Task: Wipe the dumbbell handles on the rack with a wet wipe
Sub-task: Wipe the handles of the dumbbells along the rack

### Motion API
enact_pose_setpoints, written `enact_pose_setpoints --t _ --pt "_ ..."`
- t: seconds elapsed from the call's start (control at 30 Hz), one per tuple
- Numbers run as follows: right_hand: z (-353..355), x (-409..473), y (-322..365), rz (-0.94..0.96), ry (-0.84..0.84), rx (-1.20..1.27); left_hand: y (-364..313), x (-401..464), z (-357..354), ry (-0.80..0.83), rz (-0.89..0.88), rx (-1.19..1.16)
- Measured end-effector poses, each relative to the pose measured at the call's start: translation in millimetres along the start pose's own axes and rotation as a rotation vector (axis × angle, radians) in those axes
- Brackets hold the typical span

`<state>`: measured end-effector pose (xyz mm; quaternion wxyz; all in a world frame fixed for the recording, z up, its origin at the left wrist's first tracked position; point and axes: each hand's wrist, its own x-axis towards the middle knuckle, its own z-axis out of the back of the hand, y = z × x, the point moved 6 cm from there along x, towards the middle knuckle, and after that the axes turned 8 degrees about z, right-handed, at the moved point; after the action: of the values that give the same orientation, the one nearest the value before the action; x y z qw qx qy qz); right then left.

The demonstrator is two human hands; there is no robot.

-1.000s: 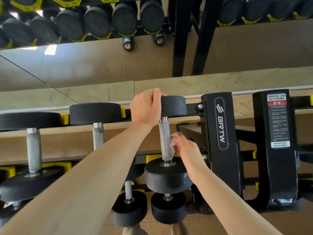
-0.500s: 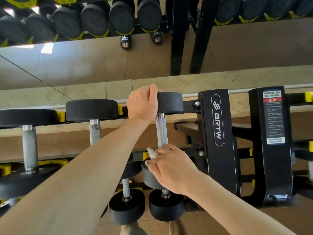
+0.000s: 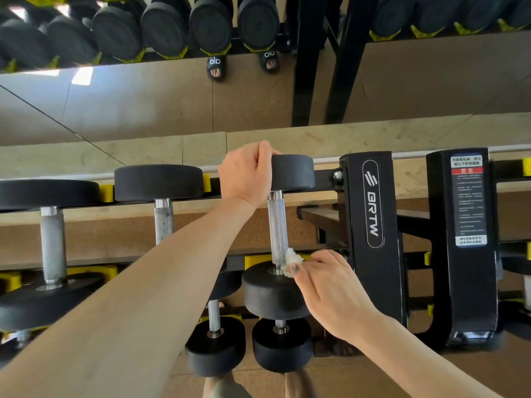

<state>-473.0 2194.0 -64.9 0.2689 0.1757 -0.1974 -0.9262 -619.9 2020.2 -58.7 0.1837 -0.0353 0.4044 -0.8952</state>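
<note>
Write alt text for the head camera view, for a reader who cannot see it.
The right hand pinches a white wet wipe against the lower end of a knurled dumbbell handle on a black rack, while the left hand grips that dumbbell's far head. More dumbbells sit to the left.

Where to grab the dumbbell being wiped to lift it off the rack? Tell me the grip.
Take the knurled handle mid-length, from the front, fingers wrapped across it. It is the only narrow, textured part, bare between the left hand on the far head and the wet wipe low down.
</note>
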Motion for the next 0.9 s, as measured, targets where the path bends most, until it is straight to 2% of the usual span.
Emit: enact_pose_setpoints --t 0.17,0.27,0.37,0.77,0.9 --pt "-23.0 15.1 -14.3 -0.051 0.221 0.046 0.8 -0.5 -0.5 -0.002 -0.007 0.003" --pt "-33.6 21.6 -14.5 -0.077 0.365 0.174 -0.1 -0.8 0.2 0.001 -0.004 -0.001" --pt "-35.3 27.7 -12.6 -0.102 0.432 0.262 -0.6 -0.9 0.1 -0.002 -0.008 0.003" --pt "-1.0 6.7 38.1 0.015 0.239 -0.164 2.1 0.4 -1.7 -0.02 -0.016 0.014" --pt "-1.0 8.9 52.3 0.021 0.198 -0.165 1.4 -0.3 -1.8 -0.019 -0.012 0.022"
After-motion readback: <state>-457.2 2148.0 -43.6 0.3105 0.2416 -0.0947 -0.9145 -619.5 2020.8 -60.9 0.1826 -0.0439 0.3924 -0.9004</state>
